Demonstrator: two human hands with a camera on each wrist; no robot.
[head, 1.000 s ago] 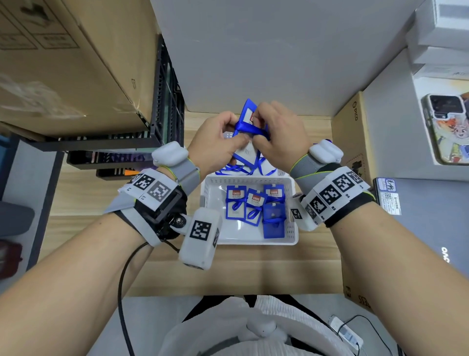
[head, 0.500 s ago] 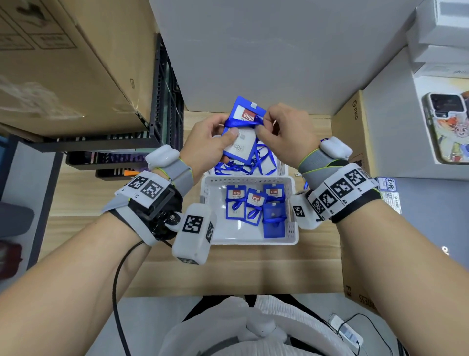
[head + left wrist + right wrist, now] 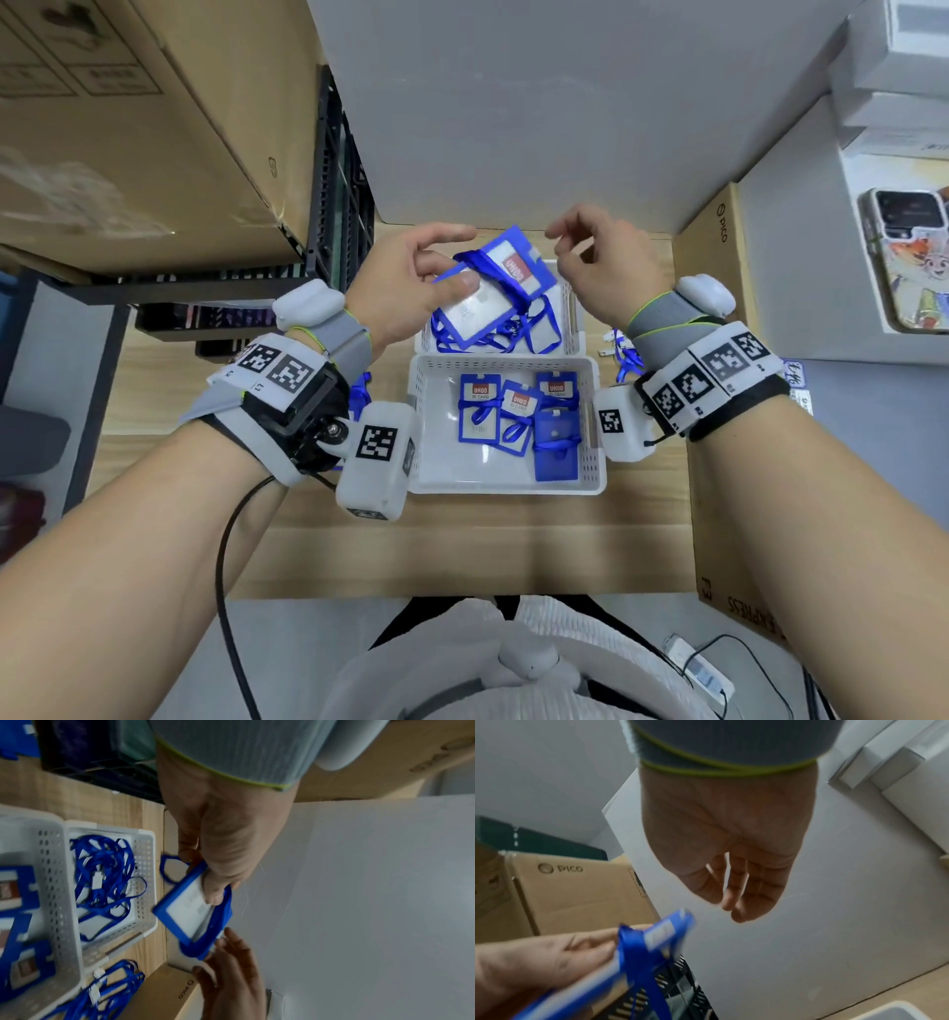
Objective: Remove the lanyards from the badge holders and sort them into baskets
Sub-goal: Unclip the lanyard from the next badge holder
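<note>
Gripping a blue badge holder (image 3: 493, 293) with lanyard (image 3: 506, 285) attached, left hand (image 3: 405, 288) above the far basket (image 3: 575, 308); right hand (image 3: 601, 267) loosely open, empty; several holders in the near basket (image 3: 513, 488), sorting unfinished

Lanyard basket (image 3: 574, 329) behind badge-holder basket (image 3: 590, 411)

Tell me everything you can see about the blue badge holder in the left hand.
The blue-framed plastic badge holder has a clear window showing a white card with a red label. It is tilted above the far white perforated basket, pinched between the left hand's thumb and fingers. A blue ribbon lanyard is still looped through it. The right hand hovers nearby, not touching.
</note>
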